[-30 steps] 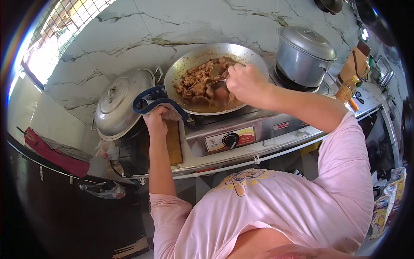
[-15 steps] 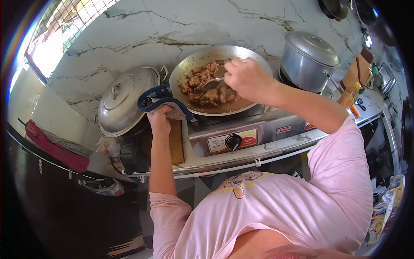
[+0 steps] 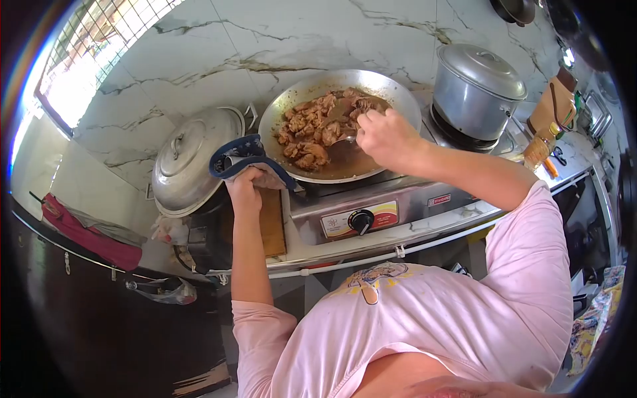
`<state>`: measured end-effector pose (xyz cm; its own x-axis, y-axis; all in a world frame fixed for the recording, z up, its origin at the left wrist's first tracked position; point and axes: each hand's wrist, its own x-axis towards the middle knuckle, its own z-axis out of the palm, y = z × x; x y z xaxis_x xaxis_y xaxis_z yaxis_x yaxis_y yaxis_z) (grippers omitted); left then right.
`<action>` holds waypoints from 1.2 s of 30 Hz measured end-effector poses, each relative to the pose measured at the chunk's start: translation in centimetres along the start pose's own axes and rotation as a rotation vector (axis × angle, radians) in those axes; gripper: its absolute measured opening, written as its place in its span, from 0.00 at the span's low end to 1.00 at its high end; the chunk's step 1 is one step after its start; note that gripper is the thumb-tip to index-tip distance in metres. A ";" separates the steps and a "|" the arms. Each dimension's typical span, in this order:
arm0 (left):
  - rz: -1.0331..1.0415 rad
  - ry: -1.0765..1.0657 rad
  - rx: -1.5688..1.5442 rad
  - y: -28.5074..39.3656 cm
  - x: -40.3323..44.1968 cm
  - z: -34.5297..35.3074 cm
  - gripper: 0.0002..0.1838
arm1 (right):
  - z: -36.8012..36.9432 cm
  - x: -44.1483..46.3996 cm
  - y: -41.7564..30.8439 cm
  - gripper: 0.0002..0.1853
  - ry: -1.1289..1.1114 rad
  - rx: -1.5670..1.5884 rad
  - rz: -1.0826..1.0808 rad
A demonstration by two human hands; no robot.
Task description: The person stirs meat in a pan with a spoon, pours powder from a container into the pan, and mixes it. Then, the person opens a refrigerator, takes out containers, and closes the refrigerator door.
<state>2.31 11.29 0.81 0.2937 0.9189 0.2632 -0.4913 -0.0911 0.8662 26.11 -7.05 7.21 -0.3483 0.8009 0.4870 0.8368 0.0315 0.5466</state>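
Observation:
A wide metal wok [image 3: 397, 97] on the stove holds chunks of browned meat [image 3: 318, 119] in brown sauce. My right hand [image 3: 388, 140] is over the right part of the wok, closed on the handle of a metal spoon [image 3: 345, 141]. The spoon's bowl dips into the sauce among the meat and is partly hidden. At the wok's left side, my left hand [image 3: 244, 189] is wrapped round a folded blue-edged cloth [image 3: 233, 151]. Something grey and rounded, perhaps the wok's handle, shows inside the cloth's fold.
A lidded pot [image 3: 199, 142] stands left of the wok, and a taller lidded pot [image 3: 476, 93] sits on the burner to the right. The stove knob [image 3: 361, 221] faces me. Farther right are a bottle [image 3: 543, 142] and scissors [image 3: 559, 156]. A marble-patterned wall rises behind.
My right hand has shifted slightly right and down, and the spoon has moved rightward. Meat now lies at the wok's front left, with more sauce showing at the front right. My left hand stays put.

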 end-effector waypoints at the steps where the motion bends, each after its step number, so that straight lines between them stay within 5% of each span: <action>1: -0.018 -0.009 0.000 0.1 0.1 -0.2 0.19 | 0.0 0.3 0.5 0.03 -0.048 0.046 0.008; 6: 0.010 0.044 -0.024 0.0 0.1 0.1 0.19 | -5.5 2.9 1.7 0.02 0.012 0.034 0.068; 10: -0.008 0.054 0.002 0.3 -0.1 0.3 0.20 | -1.4 4.3 0.2 0.03 0.158 0.005 -0.110; 18: 0.006 0.048 0.000 0.0 0.1 0.3 0.19 | -3.4 3.0 2.3 0.03 0.053 0.041 0.000; 24: -0.008 0.025 0.030 0.4 0.2 0.2 0.18 | 7.8 11.2 3.5 0.06 0.148 -0.012 0.156; 28: 0.000 0.059 0.016 0.5 0.0 0.3 0.17 | 10.6 11.6 2.6 0.06 0.079 -0.023 0.025; 33: -0.034 0.027 0.039 0.7 -0.3 0.3 0.16 | 8.2 10.3 4.3 0.06 0.002 0.072 0.025; 36: -0.020 0.043 0.017 0.5 -0.1 0.1 0.16 | 2.2 8.6 5.0 0.05 0.177 0.104 0.067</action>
<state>2.07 11.09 1.26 0.2673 0.9363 0.2279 -0.4713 -0.0793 0.8784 28.26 1.35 12.66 -0.3511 0.6860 0.6373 0.8967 0.0506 0.4396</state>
